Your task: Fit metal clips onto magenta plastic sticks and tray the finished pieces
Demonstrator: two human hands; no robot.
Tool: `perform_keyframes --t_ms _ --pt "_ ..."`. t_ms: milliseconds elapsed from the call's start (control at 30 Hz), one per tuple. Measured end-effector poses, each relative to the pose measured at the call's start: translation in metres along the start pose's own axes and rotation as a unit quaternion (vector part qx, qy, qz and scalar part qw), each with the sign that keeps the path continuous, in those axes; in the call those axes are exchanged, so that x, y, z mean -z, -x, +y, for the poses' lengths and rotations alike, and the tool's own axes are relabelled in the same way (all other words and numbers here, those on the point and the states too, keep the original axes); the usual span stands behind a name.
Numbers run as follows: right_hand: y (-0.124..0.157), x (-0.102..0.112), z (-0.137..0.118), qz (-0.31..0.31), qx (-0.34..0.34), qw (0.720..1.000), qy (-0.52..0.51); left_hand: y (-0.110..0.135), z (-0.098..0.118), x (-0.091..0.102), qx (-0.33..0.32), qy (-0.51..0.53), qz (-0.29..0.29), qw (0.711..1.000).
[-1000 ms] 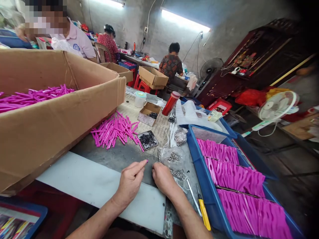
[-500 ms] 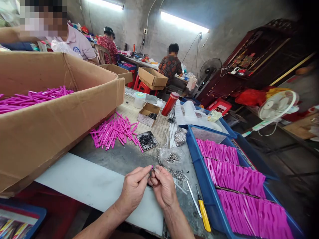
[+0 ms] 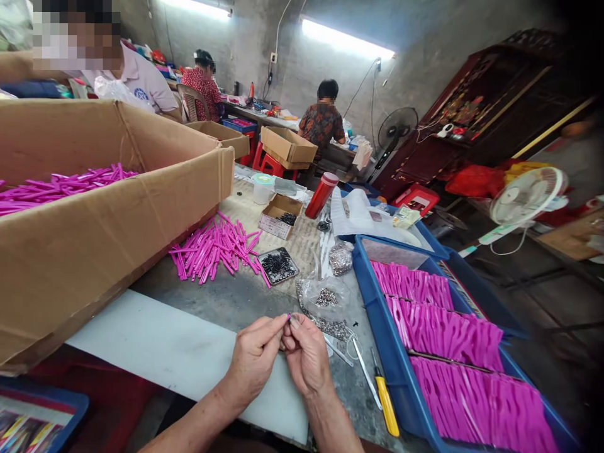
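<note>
My left hand (image 3: 255, 349) and my right hand (image 3: 307, 358) meet fingertip to fingertip above the near edge of the work surface. Both are closed in a pinch around a small magenta piece (image 3: 289, 317); only its tip shows and the fingers hide the rest. Beyond my hands lies a loose pile of thin magenta sticks (image 3: 212, 248). A small tray of tiny black parts (image 3: 278, 265) is beside that pile. Nearer my right hand, an opened clear plastic bag holds small silvery metal parts (image 3: 325, 297).
A large cardboard box (image 3: 165, 201) of magenta sticks stands left. On the right, a blue bin (image 3: 396, 371) holds rows of magenta pieces. A yellow-handled screwdriver (image 3: 387, 406) and a red flask (image 3: 321, 196) are on the table. Several people sit beyond.
The fingertips have drawn slightly closer together around the small magenta piece. The view has shifted very slightly; other things lie as before.
</note>
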State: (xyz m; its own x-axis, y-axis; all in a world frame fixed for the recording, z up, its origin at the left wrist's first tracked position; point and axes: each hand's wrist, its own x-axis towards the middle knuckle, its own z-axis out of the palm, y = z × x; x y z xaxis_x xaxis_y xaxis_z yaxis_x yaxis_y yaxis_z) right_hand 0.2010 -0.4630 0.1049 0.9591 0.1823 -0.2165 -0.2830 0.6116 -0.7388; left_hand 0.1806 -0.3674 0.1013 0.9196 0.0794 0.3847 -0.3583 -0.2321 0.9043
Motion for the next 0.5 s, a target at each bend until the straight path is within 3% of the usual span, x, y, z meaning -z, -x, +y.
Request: perform_keyframes --t_ms 133,367,500 --pt "-0.001 0.003 0.004 0.013 0.020 0.999 0.027 0.000 0.000 0.000 -0.008 -0.011 0.000 1.000" --pt "-0.004 0.015 0.016 0.032 0.118 0.982 0.144 0.001 -0.001 -0.001 -0.011 -0.020 -0.005 1.000" --pt "-0.005 0.020 0.017 0.045 0.129 0.971 0.195 0.001 0.000 -0.002 -0.010 -0.017 0.003 1.000"
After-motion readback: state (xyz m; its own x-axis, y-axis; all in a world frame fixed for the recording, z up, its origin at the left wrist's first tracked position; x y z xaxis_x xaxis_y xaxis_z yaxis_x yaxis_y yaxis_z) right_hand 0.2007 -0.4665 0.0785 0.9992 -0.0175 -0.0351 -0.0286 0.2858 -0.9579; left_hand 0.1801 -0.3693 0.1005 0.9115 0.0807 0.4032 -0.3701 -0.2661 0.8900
